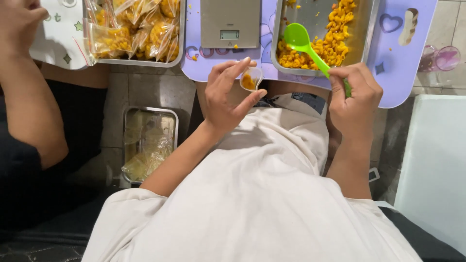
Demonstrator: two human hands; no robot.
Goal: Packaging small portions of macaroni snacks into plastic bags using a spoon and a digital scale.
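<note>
Bag (251, 79), small, clear and soft plastic with a little orange snack at its bottom, sits pinched between the thumb and fingers of the left hand (225, 94), just below the table (403, 58) edge. The right hand (354, 94) is clenched round the handle of a bright green plastic spoon (303, 43), whose rounded bowl lies over curled orange-yellow snacks in a shiny metal tray (371, 34) just above that hand. Between the hands and a little beyond sits a flat grey scale (230, 22). Left of the left hand, a second tray (180, 43) holds filled, crinkly clear bags. Another person's arm (29, 97) is at far left.
</note>
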